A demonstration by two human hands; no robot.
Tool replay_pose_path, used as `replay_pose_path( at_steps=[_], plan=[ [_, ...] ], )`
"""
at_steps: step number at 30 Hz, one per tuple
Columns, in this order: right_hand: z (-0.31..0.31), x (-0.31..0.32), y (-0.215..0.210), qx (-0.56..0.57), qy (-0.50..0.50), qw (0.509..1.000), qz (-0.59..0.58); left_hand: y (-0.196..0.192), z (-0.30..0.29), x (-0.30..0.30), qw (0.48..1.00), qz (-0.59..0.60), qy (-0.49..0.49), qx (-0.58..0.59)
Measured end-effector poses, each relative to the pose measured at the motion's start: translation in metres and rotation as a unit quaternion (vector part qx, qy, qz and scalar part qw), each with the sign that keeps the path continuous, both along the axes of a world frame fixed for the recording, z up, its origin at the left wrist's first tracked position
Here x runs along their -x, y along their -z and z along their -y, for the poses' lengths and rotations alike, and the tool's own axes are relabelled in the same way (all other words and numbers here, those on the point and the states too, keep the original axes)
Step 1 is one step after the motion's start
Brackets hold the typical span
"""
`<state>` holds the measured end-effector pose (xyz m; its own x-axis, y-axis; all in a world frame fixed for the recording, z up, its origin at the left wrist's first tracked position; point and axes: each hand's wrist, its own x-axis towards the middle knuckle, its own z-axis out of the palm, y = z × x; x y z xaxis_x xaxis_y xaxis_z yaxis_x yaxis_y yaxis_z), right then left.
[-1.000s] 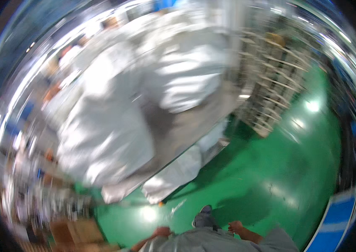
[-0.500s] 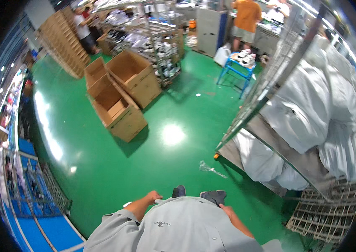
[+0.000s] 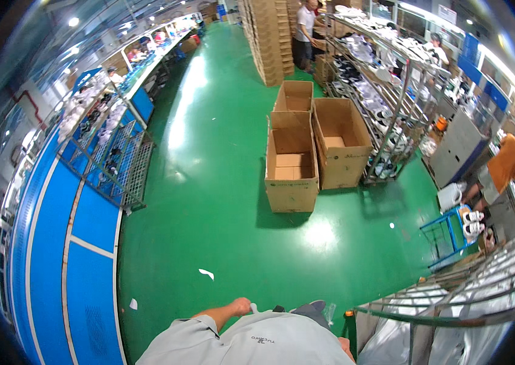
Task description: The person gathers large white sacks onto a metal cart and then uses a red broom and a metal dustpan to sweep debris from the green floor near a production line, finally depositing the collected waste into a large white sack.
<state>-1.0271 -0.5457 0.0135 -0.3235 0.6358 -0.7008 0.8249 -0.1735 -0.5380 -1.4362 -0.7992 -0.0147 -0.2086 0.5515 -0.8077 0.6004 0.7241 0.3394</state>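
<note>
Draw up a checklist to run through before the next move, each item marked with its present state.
1. Left hand carrying no large load: ok.
2. Right hand empty: cannot tell, mostly hidden beside the shirt.
3. Floor without litter: not ok, a white scrap lies ahead.
4. Front cardboard box upright: ok.
5. Blue stool bare: not ok, shoes on it.

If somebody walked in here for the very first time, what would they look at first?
Probably the shiny green floor, stretching up the middle, with big open cardboard boxes standing on it just right of centre. Next, perhaps, the bright blue surface along the left side and the orange top on a person at far right. Lower down, the left hand shows beside the grey shirt.
</note>
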Motion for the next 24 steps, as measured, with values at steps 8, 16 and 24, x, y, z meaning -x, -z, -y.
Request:
replay_pose_path(
  at_steps=[8, 16, 24],
  plan=[
    [-0.095, 0.004, 0.007, -0.008, -0.101, 0.994, -0.036, 0.052, -0.03, -0.037, 0.942, 0.091, -0.237, -0.218],
    [-0.147, -0.019, 0.025, 0.055, -0.047, 0.995, -0.062, 0.037, -0.121, 0.0, 0.991, 0.029, -0.13, -0.032],
    [-0.205, 0.022, -0.03, 0.135, 0.175, 0.975, 0.028, 0.079, -0.223, 0.1, 0.968, 0.192, -0.066, -0.147]
  ],
)
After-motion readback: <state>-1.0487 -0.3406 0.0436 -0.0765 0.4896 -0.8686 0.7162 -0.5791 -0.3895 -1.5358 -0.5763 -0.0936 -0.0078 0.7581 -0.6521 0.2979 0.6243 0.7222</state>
